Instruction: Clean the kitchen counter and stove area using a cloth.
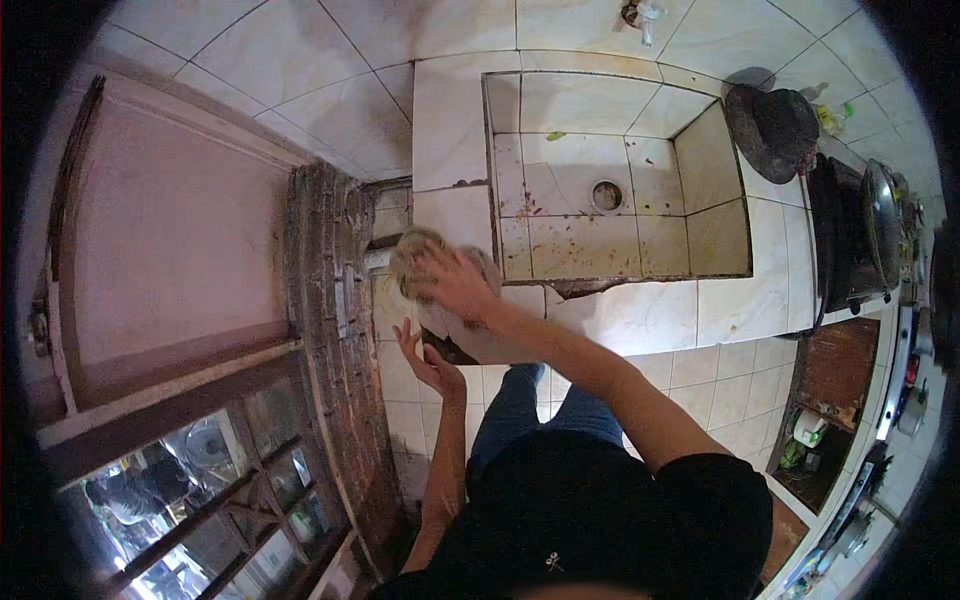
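At the left end of the tiled counter, my right hand presses down on a crumpled grey-brown cloth; motion blurs both fingers and cloth. Part of the cloth bunches past the fingertips at the counter's left edge. Below the counter's chipped front-left corner, my left hand is held palm up with fingers apart and nothing in it. To the right of the cloth lies a sunken tiled sink, with scattered food scraps, a green bit and a round drain in its floor.
A dark grey rounded object rests beside the sink's right rim, near a black stove. A tap projects from the back wall. Left stands a pinkish door panel with worn wooden framing. Open lower shelves lie at right.
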The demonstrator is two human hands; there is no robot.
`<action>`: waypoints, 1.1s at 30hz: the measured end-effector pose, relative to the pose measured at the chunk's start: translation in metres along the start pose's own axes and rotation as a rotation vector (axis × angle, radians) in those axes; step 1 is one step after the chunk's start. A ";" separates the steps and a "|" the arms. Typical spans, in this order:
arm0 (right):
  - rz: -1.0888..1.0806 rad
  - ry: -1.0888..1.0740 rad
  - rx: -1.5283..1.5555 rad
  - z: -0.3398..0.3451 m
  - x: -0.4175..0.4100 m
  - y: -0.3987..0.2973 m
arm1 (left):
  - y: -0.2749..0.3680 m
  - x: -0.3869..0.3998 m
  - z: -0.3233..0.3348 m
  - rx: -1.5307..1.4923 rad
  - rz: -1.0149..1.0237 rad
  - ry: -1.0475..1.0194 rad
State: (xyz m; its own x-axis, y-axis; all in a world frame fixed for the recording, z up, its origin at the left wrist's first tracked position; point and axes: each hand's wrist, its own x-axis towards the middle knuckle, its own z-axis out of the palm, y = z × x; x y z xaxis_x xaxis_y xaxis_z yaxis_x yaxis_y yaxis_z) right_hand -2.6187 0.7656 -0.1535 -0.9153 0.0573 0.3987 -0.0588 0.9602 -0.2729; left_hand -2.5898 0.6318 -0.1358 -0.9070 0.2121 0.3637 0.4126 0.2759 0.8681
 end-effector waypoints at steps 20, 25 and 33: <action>0.277 -0.053 -0.086 0.008 0.054 0.039 | -0.007 0.028 0.046 0.042 -0.048 -0.379; 0.220 0.013 -0.101 0.016 0.103 0.092 | -0.003 0.031 0.050 0.273 0.122 -0.476; 0.414 -0.080 -0.212 0.006 0.190 0.192 | 0.005 0.032 0.052 0.509 0.089 -0.571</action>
State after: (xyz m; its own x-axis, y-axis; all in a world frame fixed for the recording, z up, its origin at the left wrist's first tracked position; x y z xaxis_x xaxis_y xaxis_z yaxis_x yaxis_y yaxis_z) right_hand -2.8062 0.9587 -0.1357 -0.8729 0.4339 0.2232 0.3926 0.8962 -0.2067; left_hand -2.6123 0.6891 -0.1375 -0.7419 0.6664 0.0740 0.5948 0.6032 0.5314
